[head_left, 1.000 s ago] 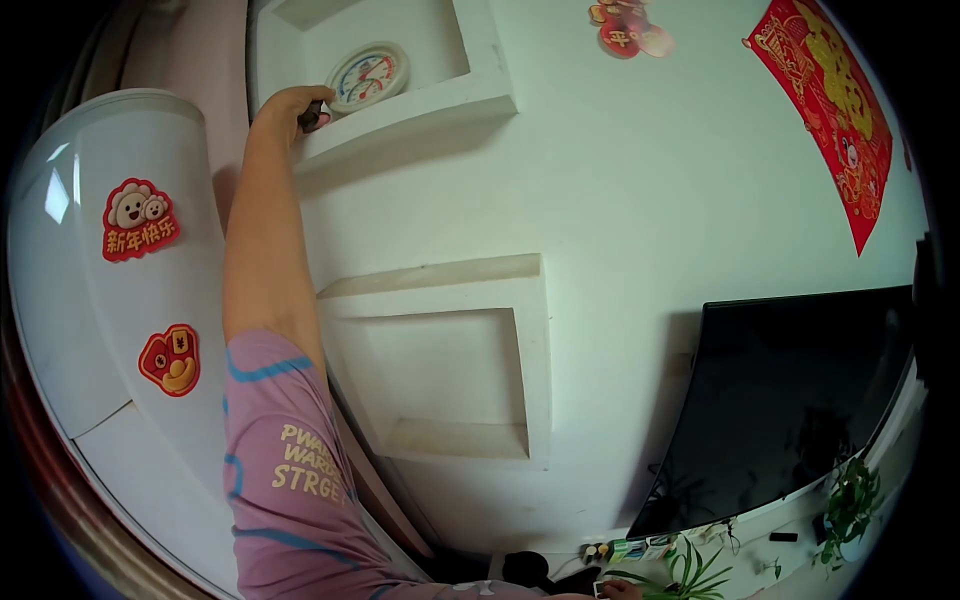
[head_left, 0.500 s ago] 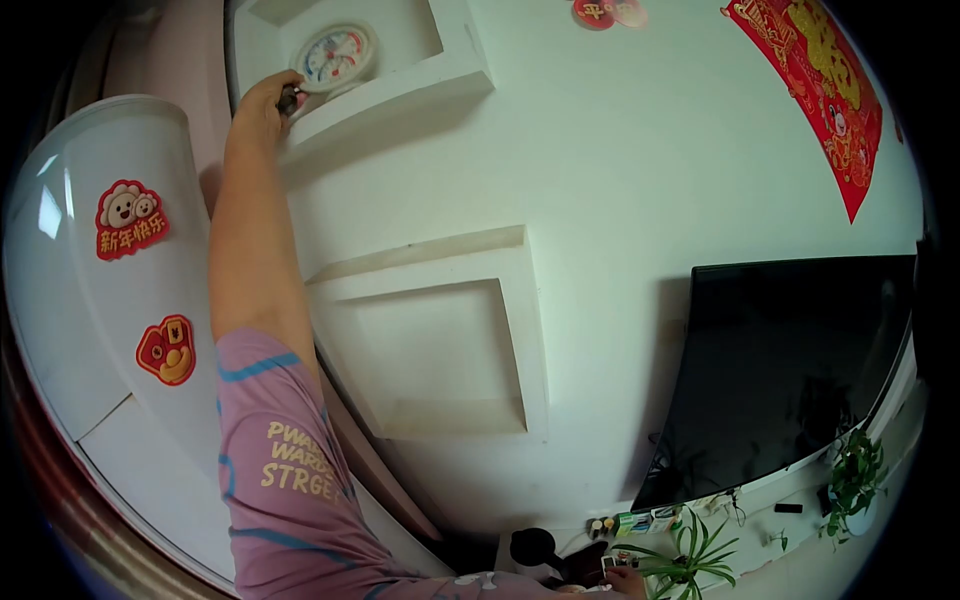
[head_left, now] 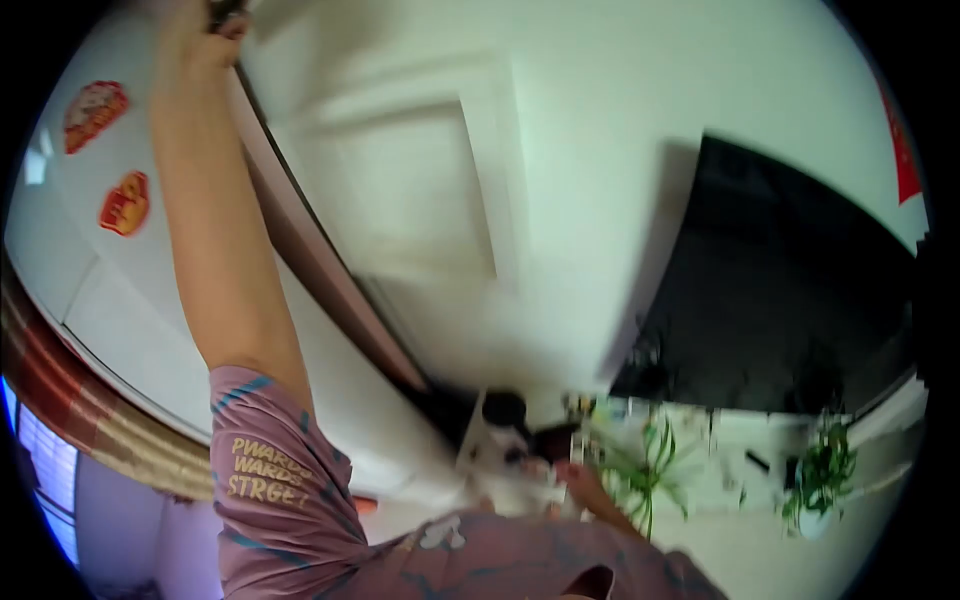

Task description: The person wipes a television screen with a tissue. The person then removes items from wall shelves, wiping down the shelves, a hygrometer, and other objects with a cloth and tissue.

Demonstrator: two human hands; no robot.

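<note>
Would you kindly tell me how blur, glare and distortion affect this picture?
In the head view, the left hand and stickers look blurred, the fridge shows a bright glare spot, and the TV looks bowed, likely by lens distortion, with a soft shadow on the wall beside it.

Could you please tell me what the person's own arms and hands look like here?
The left arm has a loose mauve sleeve reaching about the elbow, with blue streaks and pale yellow lettering. The left forearm is bare, with no watch showing. The left hand is ungloved and partly cut off; the right hand looks bare but is blurred.
</note>
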